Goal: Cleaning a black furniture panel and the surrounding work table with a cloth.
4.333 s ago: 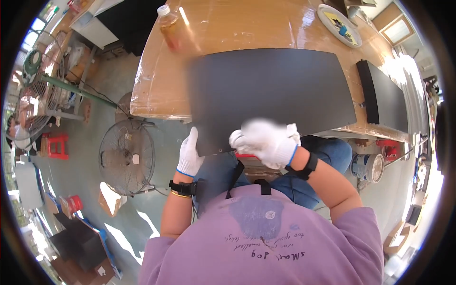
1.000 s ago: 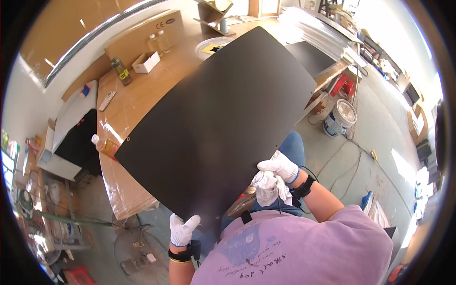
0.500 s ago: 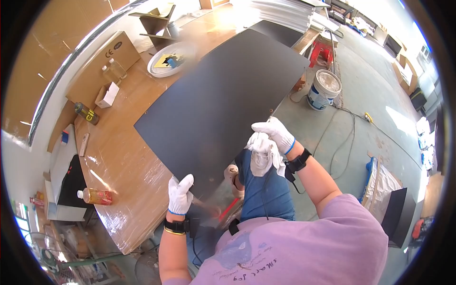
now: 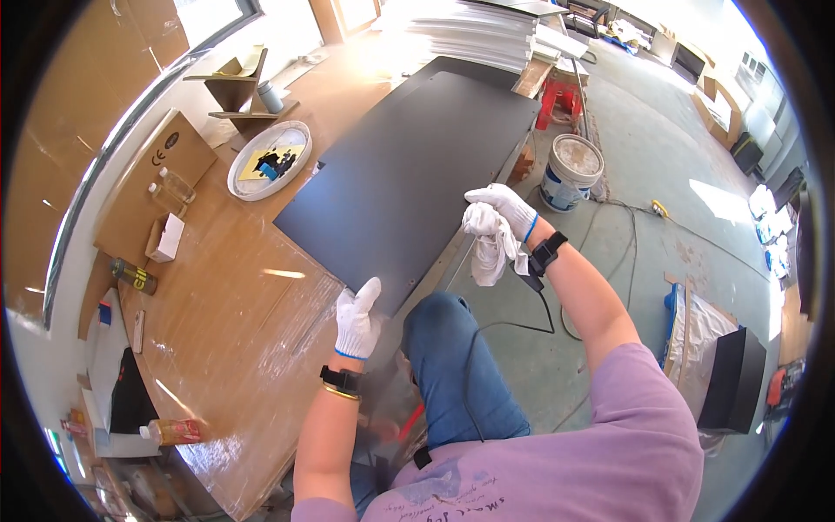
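Note:
A large dark grey flat panel [image 4: 409,178] lies over the brown worktable [image 4: 222,317], its long side slanting from near left to far right. My left hand [image 4: 357,326], in a white glove, grips the panel's near edge with the thumb on top. At the panel's right edge is my right hand [image 4: 509,210], also gloved, closed round a bunched white cloth [image 4: 494,252] that hangs below it. Its fingertips meet the panel's edge; whether they grip underneath is hidden. Another dark panel [image 4: 474,71] shows past the far end.
Left of the panel stands a round white tray [image 4: 304,163] holding a blue tool and yellow sheet. Bottles, a small white box [image 4: 165,238] and a dark can [image 4: 134,276] line the table's left. A lidded bucket [image 4: 570,174] and cables [image 4: 626,261] are on the floor at right.
The panel has come down onto the table and shifted away from me. Both hands have moved with it, still on its edges, and the cloth stays in my right hand.

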The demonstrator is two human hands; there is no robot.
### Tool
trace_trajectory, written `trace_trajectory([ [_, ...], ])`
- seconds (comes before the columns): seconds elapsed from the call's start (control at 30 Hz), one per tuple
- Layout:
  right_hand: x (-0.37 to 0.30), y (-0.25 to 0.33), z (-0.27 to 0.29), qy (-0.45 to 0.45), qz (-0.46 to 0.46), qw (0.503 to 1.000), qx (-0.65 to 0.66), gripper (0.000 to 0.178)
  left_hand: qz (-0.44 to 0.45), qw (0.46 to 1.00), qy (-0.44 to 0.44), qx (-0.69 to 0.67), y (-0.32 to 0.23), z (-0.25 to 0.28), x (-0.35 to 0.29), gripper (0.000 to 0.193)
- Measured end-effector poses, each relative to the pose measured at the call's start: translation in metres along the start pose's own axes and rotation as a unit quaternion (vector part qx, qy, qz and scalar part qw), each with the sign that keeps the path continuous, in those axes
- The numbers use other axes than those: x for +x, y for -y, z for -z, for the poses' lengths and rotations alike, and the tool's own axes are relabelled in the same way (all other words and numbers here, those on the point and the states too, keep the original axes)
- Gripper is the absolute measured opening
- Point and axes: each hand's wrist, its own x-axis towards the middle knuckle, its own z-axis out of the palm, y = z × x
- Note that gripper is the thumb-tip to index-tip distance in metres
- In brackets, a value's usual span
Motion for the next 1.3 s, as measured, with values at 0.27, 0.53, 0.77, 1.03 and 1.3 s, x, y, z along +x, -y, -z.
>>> trace_trajectory([
  [0.27,0.047,0.012,0.038,0.017,-0.014,1.0,0.003,0.02,0.004,0.999,-0.035,0.027,0.021,-0.013,0.05,0.032],
  [0.53,0.072,0.019,0.058,0.005,-0.038,0.999,-0.017,0.019,-0.002,0.999,-0.026,0.021,0.037,-0.016,0.079,0.032],
  [0.77,0.094,0.025,0.071,-0.062,-0.047,0.994,-0.076,0.027,0.021,0.981,-0.055,0.187,0.028,-0.02,0.105,0.032],
  [1.03,0.131,0.05,0.071,-0.187,-0.047,0.831,-0.522,0.077,0.104,0.849,-0.089,0.511,0.015,-0.012,0.154,0.067],
  [1.3,0.158,0.066,0.077,-0.212,-0.052,0.732,-0.646,0.063,0.124,0.8,-0.045,0.585,0.003,-0.028,0.193,0.073],
])
